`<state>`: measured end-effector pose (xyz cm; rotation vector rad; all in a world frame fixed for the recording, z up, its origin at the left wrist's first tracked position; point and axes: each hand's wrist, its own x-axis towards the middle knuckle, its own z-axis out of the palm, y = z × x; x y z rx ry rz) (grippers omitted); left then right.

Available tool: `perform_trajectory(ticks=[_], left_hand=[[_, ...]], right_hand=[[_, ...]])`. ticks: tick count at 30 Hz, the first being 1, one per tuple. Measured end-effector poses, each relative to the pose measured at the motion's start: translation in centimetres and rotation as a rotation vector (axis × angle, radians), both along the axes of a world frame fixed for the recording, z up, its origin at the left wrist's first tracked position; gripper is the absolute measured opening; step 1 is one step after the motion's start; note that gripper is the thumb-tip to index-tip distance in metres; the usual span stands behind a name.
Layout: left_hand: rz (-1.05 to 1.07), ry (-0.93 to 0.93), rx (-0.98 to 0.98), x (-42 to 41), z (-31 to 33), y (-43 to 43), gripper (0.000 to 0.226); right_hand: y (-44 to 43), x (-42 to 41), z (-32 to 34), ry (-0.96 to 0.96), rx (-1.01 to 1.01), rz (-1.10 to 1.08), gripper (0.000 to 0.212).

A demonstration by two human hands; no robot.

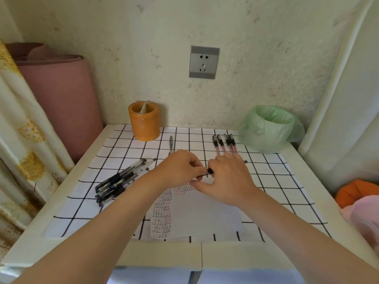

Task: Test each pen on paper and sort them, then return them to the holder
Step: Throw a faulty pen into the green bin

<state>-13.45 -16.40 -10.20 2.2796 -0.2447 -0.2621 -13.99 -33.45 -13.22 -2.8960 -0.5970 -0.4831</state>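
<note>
The pen [205, 173] sits just above the paper [205, 214], held between both hands. The left hand [180, 169] pinches its barrel with curled fingers. The right hand [227, 177] pinches the dark end, its other fingers spread. The pen is probably light, rigid and smooth, so grip the barrel firmly, not the cap.
</note>
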Motion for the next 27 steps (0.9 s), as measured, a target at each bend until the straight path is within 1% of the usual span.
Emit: perform_trajectory(ticks=[3,6,9,11,13,14,16,17,18,19,20,21,23,24,26,27], left_hand=[[-0.002,0.034,-0.047,0.3,0.4,-2.9,0.021],[-0.030,0.074,-0.101,0.6,1.2,-5.3,0.026],[-0.051,0.105,-0.134,1.3,2.1,-7.5,0.025],[-0.060,0.107,-0.127,1.9,2.7,-8.8,0.030],[-0.041,0.122,-0.159,2.7,2.9,-9.7,0.034],[-0.016,0.142,-0.205,3.1,2.9,-10.1,0.034],[0.049,0.151,-0.303,4.1,2.4,-10.4,0.033],[0.075,0.123,-0.313,4.6,2.0,-10.5,0.031],[0.089,0.071,-0.274,5.2,1.5,-10.4,0.028],[0.085,0.007,-0.187,5.9,0.9,-10.2,0.024],[0.065,-0.045,-0.067,6.4,0.3,-10.0,0.021],[0.043,-0.083,0.059,7.0,-0.3,-9.7,0.023],[0.013,-0.107,0.268,7.9,-1.5,-9.2,0.044],[0.007,-0.101,0.338,8.1,-2.0,-9.0,0.057],[-0.005,-0.079,0.377,8.4,-3.0,-8.7,0.074],[-0.009,-0.078,0.375,8.5,-3.6,-8.5,0.077]], right_hand=[[-1.9,0.7,0.7,-0.064,-0.053,-0.075,0.065],[-4.4,1.1,1.2,-0.117,0.030,-0.094,0.063],[-6.4,1.2,1.5,-0.077,0.113,-0.146,0.061],[-7.4,1.3,1.8,-0.032,0.162,-0.168,0.059],[-8.4,1.4,2.2,0.036,0.240,-0.168,0.053],[-9.0,1.6,2.4,0.081,0.286,-0.166,0.049],[-10.2,2.3,2.6,0.180,0.400,-0.155,0.031],[-10.8,2.9,2.5,0.190,0.478,-0.141,0.020],[-11.4,3.7,2.6,0.169,0.562,-0.129,0.009],[-11.9,4.5,2.7,0.130,0.627,-0.130,0.001],[-12.3,5.5,2.8,0.092,0.670,-0.141,0.007],[-12.6,6.6,3.1,0.067,0.695,-0.153,0.015],[-13.2,8.8,4.3,0.032,0.752,-0.157,0.027],[-13.4,10.0,5.0,0.007,0.772,-0.150,0.029],[-13.7,12.1,7.1,-0.085,0.769,-0.141,0.028],[-13.7,13.1,8.3,-0.140,0.773,-0.134,0.028]])
